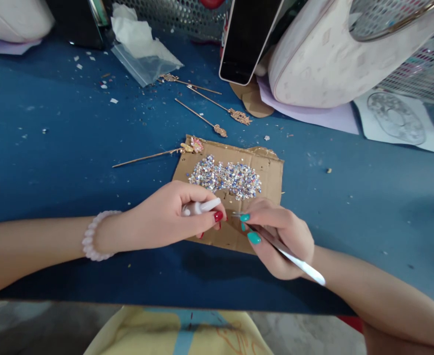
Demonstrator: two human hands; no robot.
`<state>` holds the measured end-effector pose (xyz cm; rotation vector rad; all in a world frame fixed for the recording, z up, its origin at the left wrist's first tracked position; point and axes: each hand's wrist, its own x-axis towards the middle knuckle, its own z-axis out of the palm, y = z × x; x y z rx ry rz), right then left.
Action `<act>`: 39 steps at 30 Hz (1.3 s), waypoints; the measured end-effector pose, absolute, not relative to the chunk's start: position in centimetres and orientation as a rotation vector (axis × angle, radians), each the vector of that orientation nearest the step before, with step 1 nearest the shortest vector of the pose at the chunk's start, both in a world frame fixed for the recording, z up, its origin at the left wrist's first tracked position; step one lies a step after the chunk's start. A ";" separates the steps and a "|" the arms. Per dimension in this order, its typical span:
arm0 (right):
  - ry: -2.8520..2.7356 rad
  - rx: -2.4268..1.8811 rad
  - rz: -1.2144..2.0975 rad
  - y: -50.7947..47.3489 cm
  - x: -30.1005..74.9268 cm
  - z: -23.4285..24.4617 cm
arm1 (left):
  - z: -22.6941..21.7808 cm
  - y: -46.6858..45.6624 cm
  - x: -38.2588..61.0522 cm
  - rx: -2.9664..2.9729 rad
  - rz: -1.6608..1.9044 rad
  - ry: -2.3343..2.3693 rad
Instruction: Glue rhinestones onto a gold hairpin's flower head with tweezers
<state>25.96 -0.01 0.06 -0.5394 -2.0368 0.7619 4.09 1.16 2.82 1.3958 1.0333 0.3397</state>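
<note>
My left hand [172,214] is closed around a small white bottle with a pointed nozzle [210,204], which points right. In my right hand [281,236] I grip metal tweezers [294,259], their tips near my left fingertips. Whether the tweezers pinch anything is too small to tell. Beneath both hands lies a piece of cardboard [270,182] bearing a heap of glittery rhinestones [239,180]. At its upper left corner rests a hairpin with a pink flower [195,144], its stick reaching left over the table.
Several gold hairpins, one [220,130] nearest the cardboard, lie beyond it on the blue table [72,128]. Farther back are a plastic bag [143,61], a propped phone [250,39], a pale handbag [313,64] and a printed sheet [397,121]. Small scraps dot the upper left.
</note>
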 end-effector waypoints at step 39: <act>-1.928 -0.624 0.933 0.5 27.2 -0.2 | 2.8 3.6 2.0 1.529 0.206 0.853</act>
